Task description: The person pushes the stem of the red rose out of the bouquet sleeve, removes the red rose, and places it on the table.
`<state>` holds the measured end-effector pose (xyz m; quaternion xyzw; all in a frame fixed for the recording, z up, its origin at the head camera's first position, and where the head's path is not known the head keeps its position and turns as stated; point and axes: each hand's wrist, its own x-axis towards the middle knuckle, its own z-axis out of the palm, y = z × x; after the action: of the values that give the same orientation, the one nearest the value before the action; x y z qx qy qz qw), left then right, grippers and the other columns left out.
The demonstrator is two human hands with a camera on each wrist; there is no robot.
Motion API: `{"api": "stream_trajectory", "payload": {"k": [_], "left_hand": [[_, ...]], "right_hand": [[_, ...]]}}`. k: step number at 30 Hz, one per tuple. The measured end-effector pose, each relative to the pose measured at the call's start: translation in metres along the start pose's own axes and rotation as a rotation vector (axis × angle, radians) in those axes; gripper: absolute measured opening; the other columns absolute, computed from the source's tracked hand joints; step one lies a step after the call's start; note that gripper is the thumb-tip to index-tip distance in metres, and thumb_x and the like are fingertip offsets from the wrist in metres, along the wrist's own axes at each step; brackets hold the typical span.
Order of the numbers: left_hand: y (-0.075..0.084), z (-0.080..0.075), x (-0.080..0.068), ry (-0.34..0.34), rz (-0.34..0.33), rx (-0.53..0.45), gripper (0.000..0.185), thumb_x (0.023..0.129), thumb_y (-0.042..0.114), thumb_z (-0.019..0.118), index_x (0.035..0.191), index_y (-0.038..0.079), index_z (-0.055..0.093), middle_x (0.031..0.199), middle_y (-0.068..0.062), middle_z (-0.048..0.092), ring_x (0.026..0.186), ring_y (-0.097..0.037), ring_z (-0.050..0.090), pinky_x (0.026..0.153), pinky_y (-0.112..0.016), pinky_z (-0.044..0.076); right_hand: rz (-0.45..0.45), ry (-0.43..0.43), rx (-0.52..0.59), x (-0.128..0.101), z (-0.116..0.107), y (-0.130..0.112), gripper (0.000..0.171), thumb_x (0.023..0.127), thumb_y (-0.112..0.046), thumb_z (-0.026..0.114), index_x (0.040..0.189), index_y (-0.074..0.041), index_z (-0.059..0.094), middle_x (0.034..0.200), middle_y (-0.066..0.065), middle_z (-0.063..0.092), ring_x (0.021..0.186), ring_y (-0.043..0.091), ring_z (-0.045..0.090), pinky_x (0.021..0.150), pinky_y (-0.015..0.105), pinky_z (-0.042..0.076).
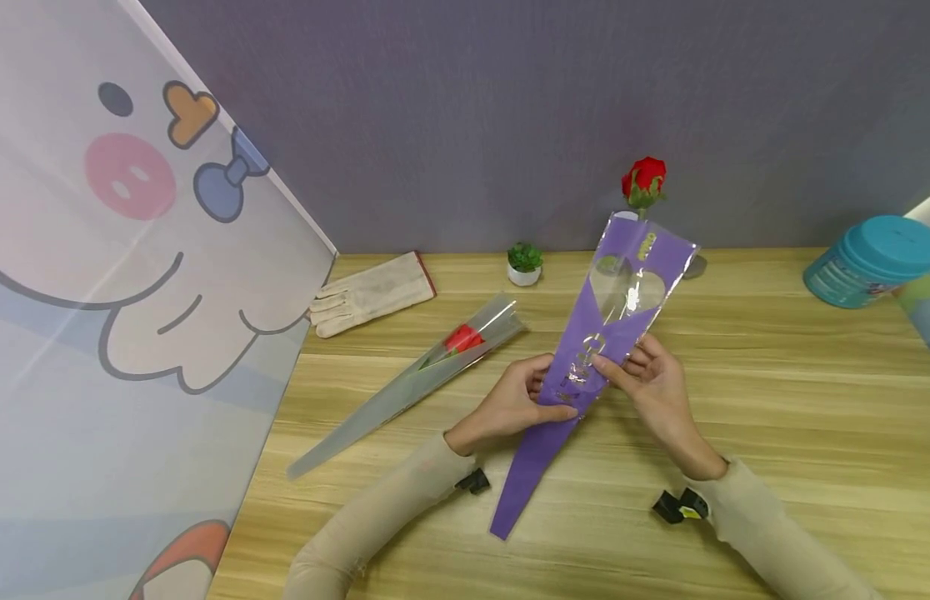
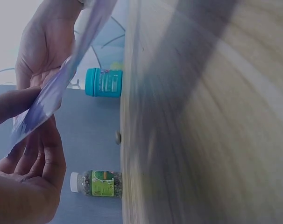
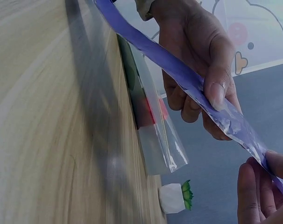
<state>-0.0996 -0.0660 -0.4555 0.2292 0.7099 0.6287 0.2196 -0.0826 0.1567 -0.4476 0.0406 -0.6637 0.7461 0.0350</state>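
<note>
while both hands meet over the middle of the wooden table (image 1: 772, 400), the left hand (image 1: 510, 404) pinches the purple flower sleeve (image 1: 585, 367) at its left edge and the right hand (image 1: 656, 379) pinches its right edge, thumb on top. the sleeve's wide end tilts up toward the far side, its tip near. a wrapped rose (image 1: 435, 362) lies just left.

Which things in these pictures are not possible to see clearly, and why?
- Red rose, head view: the purple sleeve covers its stem and base.
- Teal jar, head view: label print too small.
- Bottle, left wrist view: label blurred.
- Purple sleeve's mouth: no view shows whether it is open.
</note>
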Motion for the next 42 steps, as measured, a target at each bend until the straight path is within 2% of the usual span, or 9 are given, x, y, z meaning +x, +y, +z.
{"api": "stream_trajectory", "payload": {"k": [6, 13, 23, 30, 36, 39, 42], "left_hand": [[0.002, -0.001, 0.000, 0.016, 0.017, -0.001, 0.058, 0.085, -0.002, 0.082, 0.138, 0.003, 0.060, 0.116, -0.025, 0.074, 0.088, -0.003, 0.071, 0.076, -0.020, 0.058], [0.004, -0.004, 0.001, 0.010, 0.021, -0.012, 0.066, 0.084, -0.006, 0.080, 0.144, 0.005, 0.053, 0.123, -0.027, 0.072, 0.092, 0.000, 0.070, 0.080, -0.020, 0.059], [0.006, -0.006, -0.001, 0.003, 0.033, 0.029, 0.068, 0.081, -0.004, 0.082, 0.142, 0.008, 0.053, 0.117, -0.025, 0.074, 0.089, -0.003, 0.071, 0.077, -0.022, 0.059], [0.004, -0.008, -0.003, -0.017, 0.052, 0.066, 0.067, 0.082, -0.004, 0.082, 0.141, 0.008, 0.053, 0.116, -0.023, 0.075, 0.090, -0.001, 0.070, 0.078, -0.019, 0.058], [0.003, -0.008, -0.006, -0.080, 0.078, 0.069, 0.061, 0.083, -0.006, 0.080, 0.137, 0.005, 0.054, 0.114, -0.026, 0.075, 0.089, -0.006, 0.072, 0.078, -0.020, 0.059], [0.002, -0.007, -0.006, -0.100, 0.083, 0.061, 0.062, 0.083, -0.006, 0.080, 0.138, 0.006, 0.053, 0.115, -0.026, 0.075, 0.091, -0.011, 0.073, 0.078, -0.021, 0.059], [0.002, -0.006, -0.005, -0.115, 0.081, 0.052, 0.064, 0.084, -0.007, 0.079, 0.140, 0.006, 0.052, 0.117, -0.026, 0.074, 0.091, -0.008, 0.073, 0.080, -0.022, 0.060]], "right_hand": [[0.004, -0.015, -0.019, 0.001, -0.002, 0.000, 0.038, 0.093, 0.005, 0.073, 0.126, -0.009, 0.062, 0.105, -0.016, 0.079, 0.096, 0.001, 0.075, 0.081, 0.018, 0.060], [0.025, -0.040, -0.021, 0.002, -0.006, -0.001, 0.035, 0.095, 0.004, 0.072, 0.126, -0.008, 0.061, 0.105, -0.014, 0.079, 0.092, 0.002, 0.076, 0.077, 0.019, 0.061], [0.058, -0.045, 0.022, 0.006, -0.015, -0.007, 0.033, 0.101, -0.003, 0.066, 0.132, -0.011, 0.059, 0.108, -0.014, 0.078, 0.091, 0.003, 0.076, 0.076, 0.023, 0.062], [0.035, -0.022, 0.180, 0.022, -0.039, -0.020, 0.018, 0.107, -0.011, 0.059, 0.124, -0.010, 0.063, 0.105, -0.007, 0.077, 0.089, 0.005, 0.074, 0.075, 0.024, 0.063], [0.007, -0.042, 0.376, 0.045, -0.063, -0.032, 0.023, 0.109, -0.013, 0.054, 0.127, -0.007, 0.067, 0.107, 0.001, 0.078, 0.091, 0.011, 0.077, 0.077, 0.025, 0.063], [0.014, -0.020, 0.470, 0.054, -0.073, -0.036, 0.023, 0.108, -0.011, 0.054, 0.123, -0.004, 0.070, 0.104, 0.005, 0.078, 0.089, 0.015, 0.078, 0.077, 0.026, 0.063], [0.049, 0.007, 0.514, 0.060, -0.080, -0.037, 0.020, 0.108, -0.010, 0.056, 0.116, -0.002, 0.072, 0.102, 0.005, 0.077, 0.087, 0.015, 0.078, 0.075, 0.025, 0.064]]}}
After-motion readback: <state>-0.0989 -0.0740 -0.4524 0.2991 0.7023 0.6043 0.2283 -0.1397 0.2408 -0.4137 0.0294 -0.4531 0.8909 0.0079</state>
